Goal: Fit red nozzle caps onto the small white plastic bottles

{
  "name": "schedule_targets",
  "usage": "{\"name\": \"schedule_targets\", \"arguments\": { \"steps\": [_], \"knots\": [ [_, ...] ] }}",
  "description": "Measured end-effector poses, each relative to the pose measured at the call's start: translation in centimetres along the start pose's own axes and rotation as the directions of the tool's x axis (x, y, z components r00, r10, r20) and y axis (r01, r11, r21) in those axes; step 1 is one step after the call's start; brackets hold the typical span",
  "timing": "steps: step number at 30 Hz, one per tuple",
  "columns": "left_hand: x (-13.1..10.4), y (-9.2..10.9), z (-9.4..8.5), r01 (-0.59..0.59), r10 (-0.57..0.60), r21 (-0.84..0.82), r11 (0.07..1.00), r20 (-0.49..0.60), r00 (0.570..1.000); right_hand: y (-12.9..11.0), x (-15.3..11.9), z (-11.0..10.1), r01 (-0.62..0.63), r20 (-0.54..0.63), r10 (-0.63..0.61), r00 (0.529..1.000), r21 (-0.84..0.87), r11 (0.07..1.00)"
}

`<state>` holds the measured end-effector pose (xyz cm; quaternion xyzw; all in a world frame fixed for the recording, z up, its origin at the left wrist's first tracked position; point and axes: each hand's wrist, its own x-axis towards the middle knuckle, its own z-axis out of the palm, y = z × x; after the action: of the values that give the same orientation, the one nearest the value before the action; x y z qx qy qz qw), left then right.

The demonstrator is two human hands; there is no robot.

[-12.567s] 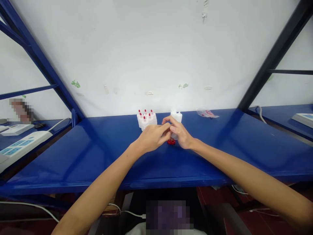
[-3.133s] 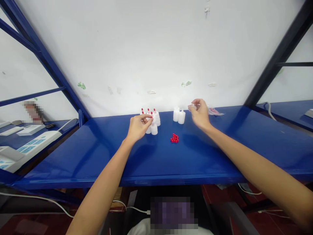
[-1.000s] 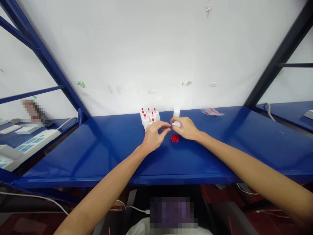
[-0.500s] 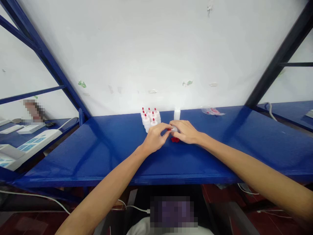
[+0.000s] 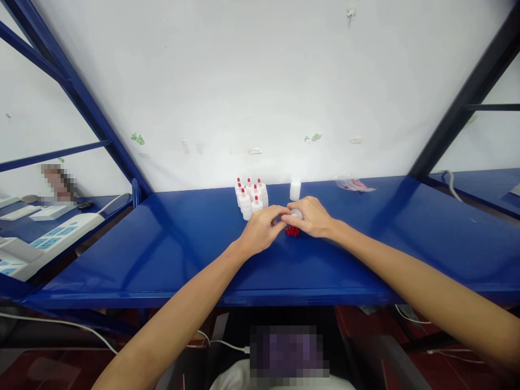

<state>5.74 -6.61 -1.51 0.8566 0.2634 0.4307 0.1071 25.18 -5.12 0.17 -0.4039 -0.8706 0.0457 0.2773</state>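
Brought together since a second ago: left hand [image 5: 262, 230] and right hand [image 5: 312, 218], now fingertips touching at frame centre. White bottle [image 5: 297, 213]: gripped in right hand, probably to steady it against left. Left hand: pinched; cannot tell on what. Red caps [image 5: 292, 232]: piled below, seemingly for easy reach, partly covered by right hand. Red-tipped bottles [image 5: 245, 202]: clustered left of centre on blue tabletop [image 5: 182, 249], partly screened by left hand. Uncapped bottle [image 5: 295, 189]: upright behind hands. Plastic bag [image 5: 354, 185]: right of centre, near wall [image 5: 244, 81].
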Motion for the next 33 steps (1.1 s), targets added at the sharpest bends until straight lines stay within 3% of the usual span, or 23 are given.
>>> {"name": "schedule_targets", "arguments": {
  "steps": [4, 8, 10, 13, 16, 19, 23, 28, 33],
  "knots": [
    [-0.2, 0.3, -0.1, 0.054, -0.049, -0.037, 0.998, 0.123, 0.991, -0.2, -0.1, 0.1, 0.021, -0.005, -0.021, 1.000, 0.032, 0.999],
    [-0.1, 0.7, 0.1, 0.083, -0.070, -0.116, 0.990, 0.109, 0.992, 0.0, 0.0, 0.6, 0.058, -0.015, -0.056, 0.998, 0.101, 0.993],
    [0.1, 1.0, 0.2, 0.111, -0.105, -0.137, 0.984, 0.049, 0.993, 0.2, 0.1, 0.6, 0.077, -0.041, -0.072, 0.997, 0.151, 0.986],
    [0.7, 1.2, -0.4, 0.179, -0.200, -0.147, 0.973, -0.139, 0.970, 0.6, 0.2, 0.4, 0.092, -0.092, -0.070, 0.993, 0.258, 0.962],
    [1.2, 0.5, -1.9, 0.270, -0.308, -0.155, 0.950, -0.348, 0.885, 1.3, 0.2, 0.2, 0.050, -0.133, 0.007, 0.991, 0.414, 0.909],
    [1.4, -0.7, -3.9, 0.357, -0.362, -0.100, 0.929, -0.447, 0.818, 2.2, 0.4, 0.5, -0.037, -0.155, 0.141, 0.978, 0.533, 0.845],
    [1.2, -2.1, -5.3, 0.396, -0.364, -0.006, 0.918, -0.406, 0.838, 3.6, 0.7, 1.3, -0.117, -0.132, 0.247, 0.960, 0.613, 0.782],
    [1.1, -2.5, -4.8, 0.386, -0.340, 0.125, 0.914, -0.286, 0.896, 4.3, 1.0, 1.7, -0.176, -0.082, 0.318, 0.944, 0.692, 0.700],
    [1.0, -2.1, -4.6, 0.425, -0.369, 0.291, 0.857, -0.229, 0.901, 3.7, 1.1, 1.5, -0.214, -0.025, 0.325, 0.945, 0.703, 0.678]
  ]
}}
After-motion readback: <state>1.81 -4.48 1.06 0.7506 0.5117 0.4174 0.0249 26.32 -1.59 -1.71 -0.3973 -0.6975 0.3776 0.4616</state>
